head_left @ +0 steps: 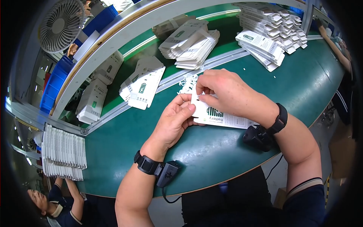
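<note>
A flat white printed carton [227, 120] with green and black marks lies in front of me, low over the green table. My left hand [170, 121] grips its left end, thumb on top and fingers underneath. Above that same end, beside a small dark slot, my right hand [225, 90] is closed in a pinch. Something small and white shows at its fingertips, too little to name. Just behind the carton's end sits a heap of small white plastic pieces [186, 85], partly covered by the right hand.
Flat cartons [145, 81] lie at the back left, with carton stacks [193, 43] behind. Boxes are piled [272, 26] at the back right. Upright cartons [64, 151] stand in rows at the left edge, near a co-worker [70, 200]. A fan [60, 24] is beyond the metal frame.
</note>
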A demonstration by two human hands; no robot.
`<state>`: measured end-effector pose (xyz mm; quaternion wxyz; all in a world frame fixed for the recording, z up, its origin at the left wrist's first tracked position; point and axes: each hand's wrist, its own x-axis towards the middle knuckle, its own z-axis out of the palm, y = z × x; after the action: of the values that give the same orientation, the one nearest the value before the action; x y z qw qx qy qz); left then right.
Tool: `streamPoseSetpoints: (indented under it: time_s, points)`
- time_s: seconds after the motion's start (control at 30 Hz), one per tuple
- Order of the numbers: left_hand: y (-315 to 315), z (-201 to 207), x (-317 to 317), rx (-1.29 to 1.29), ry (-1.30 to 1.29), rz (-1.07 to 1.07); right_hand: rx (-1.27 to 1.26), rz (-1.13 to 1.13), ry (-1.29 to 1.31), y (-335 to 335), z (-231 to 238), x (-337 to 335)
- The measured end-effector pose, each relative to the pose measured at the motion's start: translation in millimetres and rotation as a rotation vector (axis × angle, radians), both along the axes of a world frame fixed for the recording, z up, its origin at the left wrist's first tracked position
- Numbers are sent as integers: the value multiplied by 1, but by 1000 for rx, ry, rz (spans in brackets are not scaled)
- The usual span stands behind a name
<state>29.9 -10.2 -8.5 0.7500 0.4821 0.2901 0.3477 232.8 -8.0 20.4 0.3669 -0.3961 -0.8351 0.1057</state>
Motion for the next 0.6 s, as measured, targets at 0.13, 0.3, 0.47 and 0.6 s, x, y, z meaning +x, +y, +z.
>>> streamPoseSetpoints:
  time_s: [0.13,0.3,0.47,0.6]
  points:
    - [0,-1,-1,3,-5,-13,58,-9,-34,-1,-1,-1]
    - [1,-1,-1,7,-1,-28,43,25,-47,-1,-2,0]
    - [-1,2,0,1,37,-10,34,5,-64,-2,-1,1]
    - [-2,3,0,17,49,-22,76,-49,-112,-5,0,-1]
